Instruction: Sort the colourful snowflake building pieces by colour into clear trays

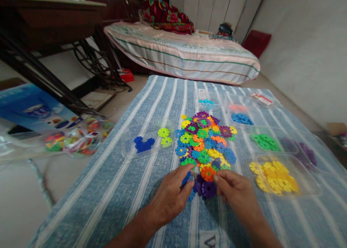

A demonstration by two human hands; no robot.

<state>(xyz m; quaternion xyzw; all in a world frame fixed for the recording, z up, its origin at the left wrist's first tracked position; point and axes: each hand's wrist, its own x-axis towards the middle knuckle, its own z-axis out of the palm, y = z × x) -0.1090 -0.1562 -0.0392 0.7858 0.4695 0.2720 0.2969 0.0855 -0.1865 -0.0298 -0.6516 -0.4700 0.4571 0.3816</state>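
A heap of notched plastic discs (204,155) in many colours lies on the striped cloth. At its near left edge, my left hand (173,190) is closed on a blue notched disc (185,179), seen edge-on between thumb and fingers. My right hand (235,188) pinches the rim of an orange notched disc (208,173) with thumb and forefinger. Just below that disc, purple discs (208,190) rest on the cloth between my hands. To the right stands a clear tray (311,190) with yellow discs (276,175).
Left of the heap, a clear tray (127,152) holds dark blue and lime discs. Farther right are trays with green discs (265,142), blue discs (242,118) and purple discs (307,154). A bed (184,56) stands beyond the table, a sewing-machine table (54,20) at left.
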